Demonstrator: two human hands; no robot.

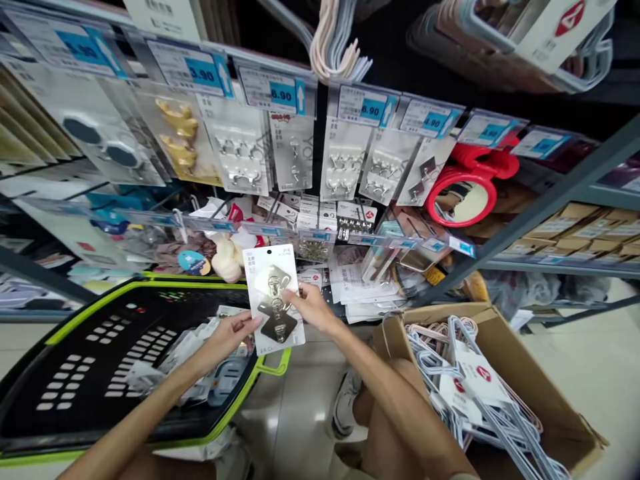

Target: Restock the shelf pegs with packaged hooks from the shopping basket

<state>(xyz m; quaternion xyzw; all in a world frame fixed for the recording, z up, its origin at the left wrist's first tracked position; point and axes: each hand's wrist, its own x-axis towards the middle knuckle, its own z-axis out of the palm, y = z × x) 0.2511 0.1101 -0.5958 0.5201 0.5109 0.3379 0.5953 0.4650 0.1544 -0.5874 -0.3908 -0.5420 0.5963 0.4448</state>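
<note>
A white card pack of metal wall hooks (274,298) is held upright in front of the shelves, above the rim of a shopping basket. My left hand (234,331) grips its lower left edge with the fingers closed on the card. My right hand (311,305) pinches the right side, fingers resting on the hooks' face. More hook packs (350,167) hang on pegs above, under blue price tags.
A black basket with a green rim (100,303) holds packaged goods at the left. A cardboard box (545,393) of white and pink hangers stands at the right. Red round mirrors (465,193) hang on the upper right. My knee and shoe show below.
</note>
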